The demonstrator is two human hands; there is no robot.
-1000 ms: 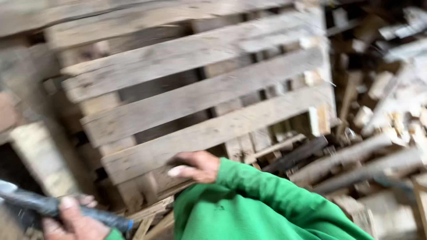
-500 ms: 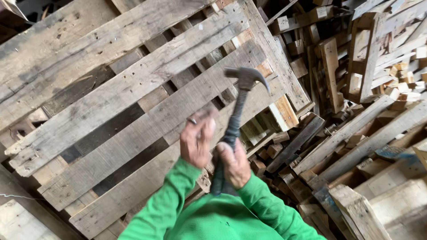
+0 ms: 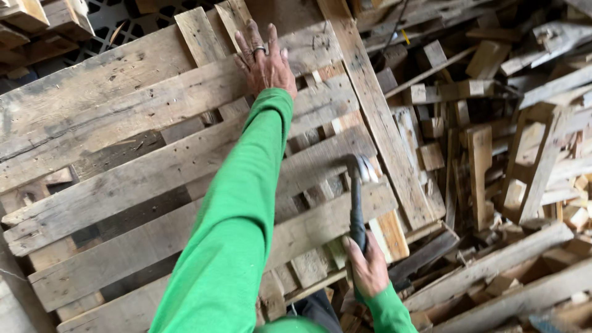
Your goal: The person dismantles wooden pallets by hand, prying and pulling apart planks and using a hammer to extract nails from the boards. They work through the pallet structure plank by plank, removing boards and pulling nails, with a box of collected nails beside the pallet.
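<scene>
A weathered wooden pallet (image 3: 154,160) lies tilted in front of me, its slats running left to right. My left hand (image 3: 264,58), on a green-sleeved arm, stretches far forward and rests flat with fingers spread on an upper slat. My right hand (image 3: 365,266) grips the dark handle of a claw hammer (image 3: 357,197). The hammer's metal head sits against the right end of a lower slat, near the pallet's edge.
A heap of broken pallet boards and wood blocks (image 3: 505,154) fills the right side. Long planks (image 3: 493,265) lie at the lower right. More timber pieces (image 3: 37,24) sit at the top left.
My left hand let go of the hammer and reached up onto the upper slat. The hammer, raised before, has come down to the lower slat in my right hand alone.
</scene>
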